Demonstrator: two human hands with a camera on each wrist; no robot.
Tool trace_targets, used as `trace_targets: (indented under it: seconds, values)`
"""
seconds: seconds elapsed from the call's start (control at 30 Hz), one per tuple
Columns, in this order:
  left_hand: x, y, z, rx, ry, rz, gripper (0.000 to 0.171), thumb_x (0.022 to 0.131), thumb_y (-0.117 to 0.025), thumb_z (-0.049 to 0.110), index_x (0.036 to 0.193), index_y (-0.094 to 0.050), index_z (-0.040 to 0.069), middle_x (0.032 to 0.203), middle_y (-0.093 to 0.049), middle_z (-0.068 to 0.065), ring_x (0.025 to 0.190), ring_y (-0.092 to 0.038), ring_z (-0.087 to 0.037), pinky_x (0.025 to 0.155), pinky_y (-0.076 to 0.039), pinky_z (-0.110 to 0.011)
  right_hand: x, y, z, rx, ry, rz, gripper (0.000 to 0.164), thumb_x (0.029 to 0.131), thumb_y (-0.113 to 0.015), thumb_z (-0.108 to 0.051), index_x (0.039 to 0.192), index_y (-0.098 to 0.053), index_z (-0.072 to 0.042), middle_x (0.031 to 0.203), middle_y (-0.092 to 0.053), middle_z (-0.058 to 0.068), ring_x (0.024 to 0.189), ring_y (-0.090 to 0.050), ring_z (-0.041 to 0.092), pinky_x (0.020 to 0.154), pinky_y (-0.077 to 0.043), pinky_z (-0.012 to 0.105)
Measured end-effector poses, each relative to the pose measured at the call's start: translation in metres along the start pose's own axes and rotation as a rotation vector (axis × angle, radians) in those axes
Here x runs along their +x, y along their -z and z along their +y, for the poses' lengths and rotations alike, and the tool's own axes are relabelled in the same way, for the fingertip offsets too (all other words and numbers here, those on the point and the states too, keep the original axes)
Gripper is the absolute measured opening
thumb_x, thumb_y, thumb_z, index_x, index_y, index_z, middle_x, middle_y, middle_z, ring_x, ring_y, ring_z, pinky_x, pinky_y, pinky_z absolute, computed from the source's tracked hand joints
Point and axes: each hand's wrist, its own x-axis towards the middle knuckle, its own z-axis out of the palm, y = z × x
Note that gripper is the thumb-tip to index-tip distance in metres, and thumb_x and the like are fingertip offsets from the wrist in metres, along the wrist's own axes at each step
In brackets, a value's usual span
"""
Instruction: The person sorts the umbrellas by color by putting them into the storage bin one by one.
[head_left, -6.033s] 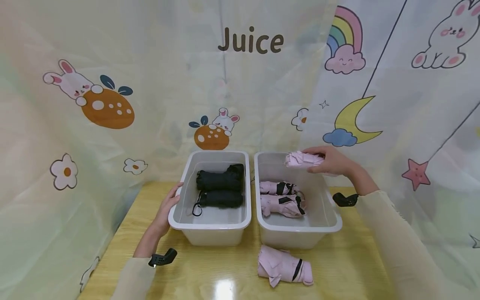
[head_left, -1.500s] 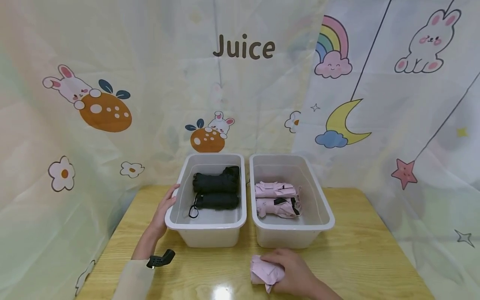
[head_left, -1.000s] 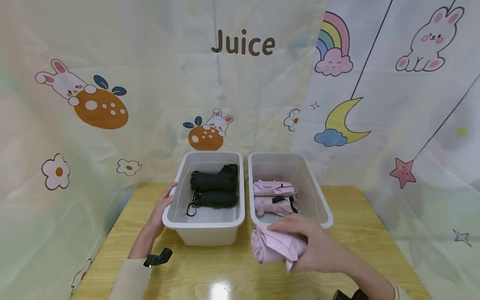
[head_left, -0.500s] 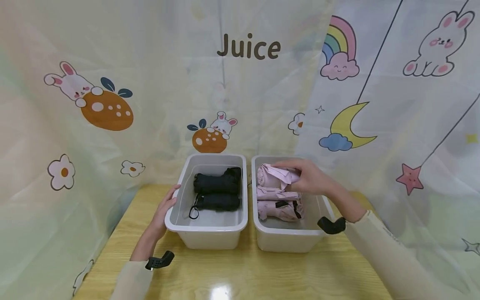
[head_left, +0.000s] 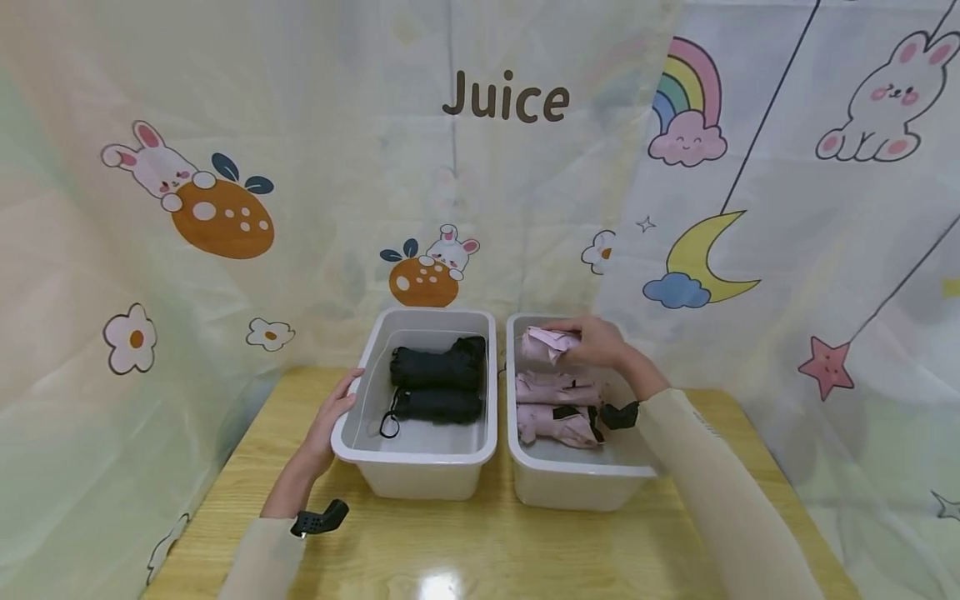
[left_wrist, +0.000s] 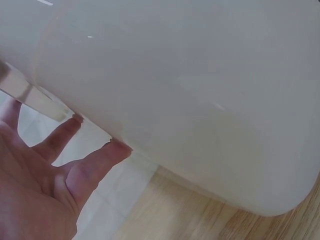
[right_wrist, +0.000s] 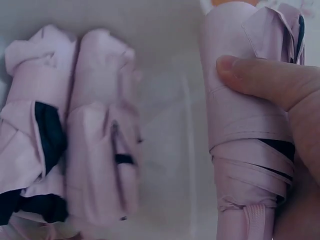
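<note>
My right hand (head_left: 596,343) grips a folded pink umbrella (head_left: 543,343) inside the far part of the right bin (head_left: 585,469). In the right wrist view the thumb lies across this pink umbrella (right_wrist: 245,115), whose wrist strap hangs at the lower end. Two more pink umbrellas, a middle one (head_left: 555,389) and a near one (head_left: 551,423), lie side by side in the same bin. My left hand (head_left: 322,425) rests against the outer left side of the left bin (head_left: 412,457); in the left wrist view its fingertips (left_wrist: 120,146) touch the wall.
Two black folded umbrellas, a far one (head_left: 435,365) and a near one (head_left: 438,405), lie in the left bin, the near one with a loop strap. Both bins stand side by side on a wooden table (head_left: 360,550). A printed curtain (head_left: 322,208) hangs close behind them.
Six seconds ago one pink umbrella lay on the table before the bins. My right hand has picked it up and carried it into the right bin's far end. My left hand has stayed put.
</note>
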Motion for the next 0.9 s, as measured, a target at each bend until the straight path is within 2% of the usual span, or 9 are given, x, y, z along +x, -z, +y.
trace_targets:
  seconds: [0.03,0.1,0.27,0.4,0.63,0.9]
  values:
    - [0.0,0.0,0.0,0.003,0.002,-0.005,0.049,0.106,-0.03,0.024,0.151,-0.023,0.008,0.156,-0.017,-0.017,0.133,-0.024,-0.035,0.093,-0.037,-0.023,0.001,-0.003,0.004,-0.027,-0.025,-0.002,0.059,0.074,-0.082,-0.025,0.13,-0.064,-0.033,0.123,-0.064,0.002,0.083,-0.055,0.018,0.069,-0.043,0.035]
    - [0.0,0.0,0.001,0.009,0.006,-0.009,0.049,0.106,-0.03,0.025,0.151,-0.022,0.008,0.156,-0.017,-0.017,0.133,-0.024,-0.036,0.093,-0.037,-0.025,0.004,-0.009,0.011,-0.01,-0.039,-0.018,0.06,0.075,-0.083,-0.026,0.131,-0.063,-0.031,0.123,-0.064,0.001,0.084,-0.056,0.018,0.072,-0.044,0.036]
    - [0.003,-0.001,0.003,0.01,0.011,0.001,0.05,0.106,-0.031,0.027,0.152,-0.023,0.01,0.156,-0.017,-0.015,0.133,-0.024,-0.035,0.095,-0.036,-0.029,0.011,-0.022,0.021,0.095,-0.011,-0.057,0.059,0.075,-0.083,-0.014,0.13,-0.064,-0.023,0.122,-0.064,0.0,0.086,-0.055,0.017,0.075,-0.045,0.036]
    - [0.001,-0.001,0.003,0.011,0.024,-0.002,0.05,0.106,-0.029,0.026,0.152,-0.021,0.008,0.156,-0.016,-0.017,0.133,-0.024,-0.035,0.094,-0.037,-0.027,0.014,-0.03,0.023,0.117,-0.008,-0.1,0.059,0.074,-0.083,-0.011,0.13,-0.064,-0.023,0.124,-0.063,-0.001,0.086,-0.054,0.017,0.074,-0.046,0.035]
    - [0.005,-0.004,0.001,-0.017,0.007,-0.007,0.05,0.106,-0.031,0.025,0.151,-0.022,0.007,0.155,-0.017,-0.017,0.133,-0.024,-0.035,0.094,-0.038,-0.026,0.018,-0.04,0.027,0.22,-0.042,-0.117,0.06,0.076,-0.082,-0.004,0.131,-0.063,-0.017,0.129,-0.061,0.002,0.106,-0.056,0.019,0.087,-0.047,0.038]
    - [0.002,-0.001,-0.001,-0.008,0.016,-0.007,0.051,0.106,-0.032,0.027,0.152,-0.022,0.009,0.156,-0.016,-0.015,0.134,-0.024,-0.036,0.094,-0.037,-0.028,0.022,-0.048,0.03,0.315,-0.089,-0.144,0.06,0.075,-0.083,-0.005,0.13,-0.064,-0.019,0.13,-0.06,0.0,0.11,-0.055,0.019,0.092,-0.044,0.039]
